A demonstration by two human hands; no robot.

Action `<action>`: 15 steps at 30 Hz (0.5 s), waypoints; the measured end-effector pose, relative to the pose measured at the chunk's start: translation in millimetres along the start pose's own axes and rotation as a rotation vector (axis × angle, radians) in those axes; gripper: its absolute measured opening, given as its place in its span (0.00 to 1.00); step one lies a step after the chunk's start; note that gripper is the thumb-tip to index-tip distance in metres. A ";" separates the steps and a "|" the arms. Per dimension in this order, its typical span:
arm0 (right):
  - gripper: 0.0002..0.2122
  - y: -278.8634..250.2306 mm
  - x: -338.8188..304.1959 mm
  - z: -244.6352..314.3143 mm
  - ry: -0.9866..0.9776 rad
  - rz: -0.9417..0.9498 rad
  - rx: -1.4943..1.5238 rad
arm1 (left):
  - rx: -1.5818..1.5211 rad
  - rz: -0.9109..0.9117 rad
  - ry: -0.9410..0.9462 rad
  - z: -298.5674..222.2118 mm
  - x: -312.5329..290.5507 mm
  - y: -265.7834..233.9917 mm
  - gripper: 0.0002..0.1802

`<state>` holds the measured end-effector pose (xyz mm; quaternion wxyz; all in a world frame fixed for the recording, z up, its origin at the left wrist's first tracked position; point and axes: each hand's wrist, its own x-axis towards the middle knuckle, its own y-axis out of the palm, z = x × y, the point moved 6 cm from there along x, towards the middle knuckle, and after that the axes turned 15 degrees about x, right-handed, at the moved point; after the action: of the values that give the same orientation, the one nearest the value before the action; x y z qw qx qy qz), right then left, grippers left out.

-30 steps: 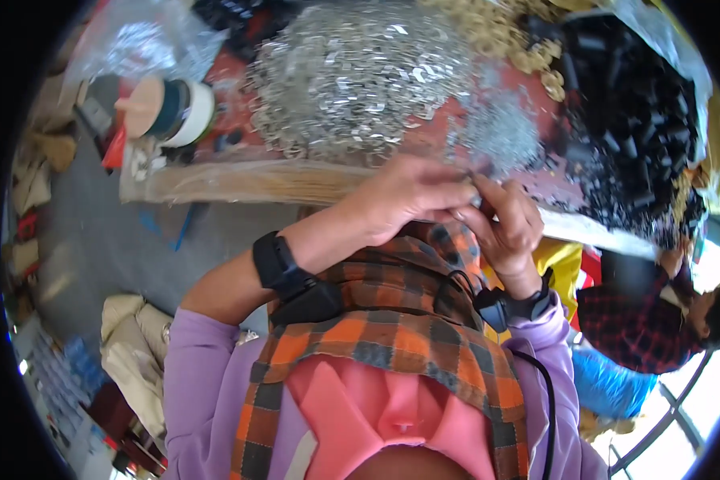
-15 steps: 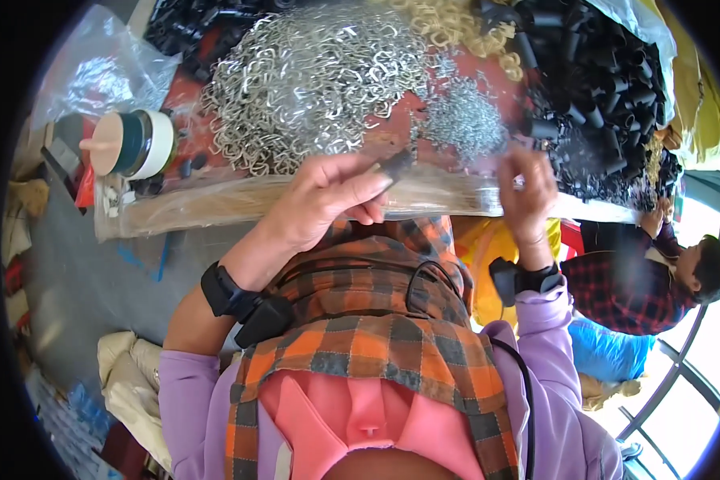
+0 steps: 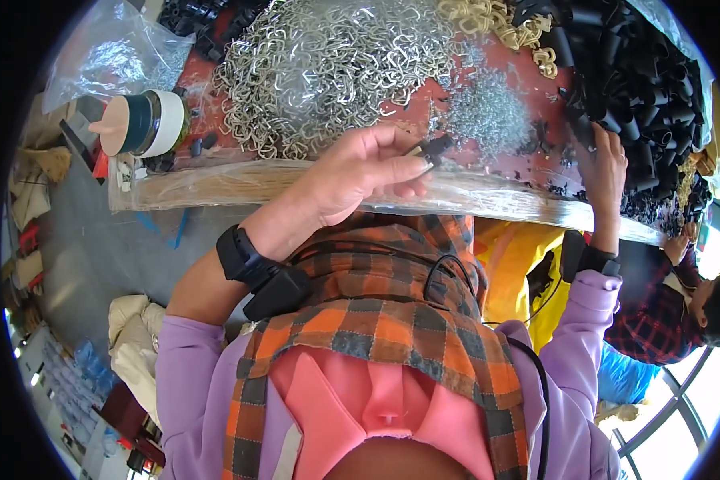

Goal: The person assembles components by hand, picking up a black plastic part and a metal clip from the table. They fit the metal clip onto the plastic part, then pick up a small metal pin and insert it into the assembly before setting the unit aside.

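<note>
My left hand is above the table's front edge, its thumb and fingers pinching a small black plastic piece. Part of that piece is hidden by the fingers. Reaching out to the right, my right hand has its thumb and fingers closed about a dark plastic tube at the near side of a heap of black tubes. That grip is slightly blurred. Between the hands lies a pile of tiny silvery hardware. Farther left spreads a large heap of bent metal hooks.
Tan plastic buckles lie at the back. On the left stand a lidded jar and a clear plastic bag. Plastic film wraps the table's front edge. Another person works at the far right.
My right hand has moved right from beside the tiny hardware to the black tubes. My left hand, still pinching the black piece, appears farther right; the view has shifted somewhat.
</note>
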<state>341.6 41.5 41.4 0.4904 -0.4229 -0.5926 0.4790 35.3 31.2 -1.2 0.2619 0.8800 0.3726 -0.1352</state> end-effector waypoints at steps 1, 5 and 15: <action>0.16 -6.9 -1.6 -4.9 0.071 -0.017 0.199 | -0.026 -0.004 -0.015 3.0 0.5 -1.5 0.15; 0.16 -30.3 -17.4 -26.3 0.281 -0.085 0.774 | -0.095 0.016 -0.057 8.3 -0.6 -4.4 0.14; 0.19 -65.6 -41.0 -33.2 0.311 -0.373 1.628 | -0.182 0.028 -0.029 8.2 -6.6 -8.1 0.13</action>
<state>378.9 -5.3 100.6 0.7887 0.1055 -0.0490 0.6037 24.6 27.4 -8.0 0.3480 0.8556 0.3673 -0.1096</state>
